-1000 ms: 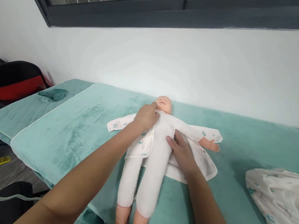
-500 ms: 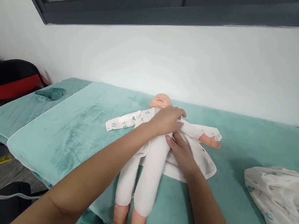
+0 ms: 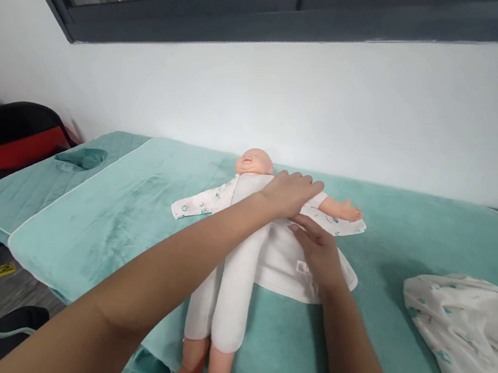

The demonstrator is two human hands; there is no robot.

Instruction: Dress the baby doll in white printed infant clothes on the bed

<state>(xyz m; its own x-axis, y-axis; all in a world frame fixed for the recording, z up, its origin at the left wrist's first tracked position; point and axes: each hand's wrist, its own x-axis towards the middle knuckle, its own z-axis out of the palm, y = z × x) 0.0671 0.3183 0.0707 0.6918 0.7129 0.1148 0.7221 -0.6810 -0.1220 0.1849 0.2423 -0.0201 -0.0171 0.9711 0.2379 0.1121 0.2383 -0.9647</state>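
Observation:
A baby doll (image 3: 232, 307) with a white cloth body lies on its back, slightly rolled to the left, its head toward the wall. A white printed baby shirt (image 3: 286, 272) is spread open beneath it. One printed sleeve covers the doll's arm on the left; the doll's right-side arm lies bare above the other sleeve (image 3: 340, 225). My left hand (image 3: 292, 194) is closed over the doll's upper body near that bare arm. Below it, my right hand (image 3: 316, 251) has its fingers bent together at the doll's side, over the shirt; what they grip is hidden.
A green padded mat (image 3: 102, 209) covers the table. Printed white cloth (image 3: 465, 328) lies bunched at the right. Behind are a white wall (image 3: 261, 102) and a dark window frame (image 3: 184, 17). A black and red chair (image 3: 15, 135) stands at the left.
The doll has rolled and shifted left, its head turning left. Its right-side arm has risen off the sleeve. My left hand has moved slightly right, exposing more of the shirt's inside.

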